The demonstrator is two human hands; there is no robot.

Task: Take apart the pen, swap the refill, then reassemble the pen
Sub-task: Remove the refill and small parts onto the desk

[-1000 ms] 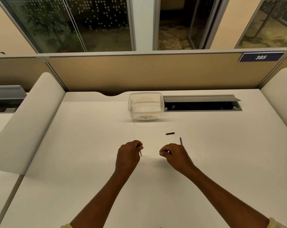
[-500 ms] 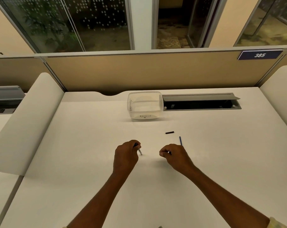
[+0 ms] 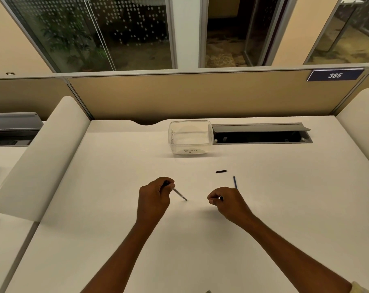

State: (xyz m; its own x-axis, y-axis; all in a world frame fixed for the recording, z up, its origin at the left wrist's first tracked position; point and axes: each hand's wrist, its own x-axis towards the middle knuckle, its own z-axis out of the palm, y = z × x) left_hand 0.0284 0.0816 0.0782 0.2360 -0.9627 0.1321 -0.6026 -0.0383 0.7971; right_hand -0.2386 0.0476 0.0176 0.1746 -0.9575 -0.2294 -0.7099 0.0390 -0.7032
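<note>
the left hand (image 3: 155,197) curls round the upper end of the pen (image 3: 179,193), thumb and fingers gripping it. the pen's thin clear front sticks out toward the right, its tip low over the white desk (image 3: 116,208); whether the tip touches the desk i cannot tell. the right hand (image 3: 229,203) is apart from it, fingers curled in, thumb and forefinger pinching a small dark bit (image 3: 221,198) too small to make out. a blue refill (image 3: 234,182) lies on the desk just beyond the right hand, its near end hidden by the knuckles. a short black piece (image 3: 221,171) lies a little farther back. a clear plastic tub (image 3: 189,142) stands at the back of the desk, beside an open cable slot (image 3: 261,137).
</note>
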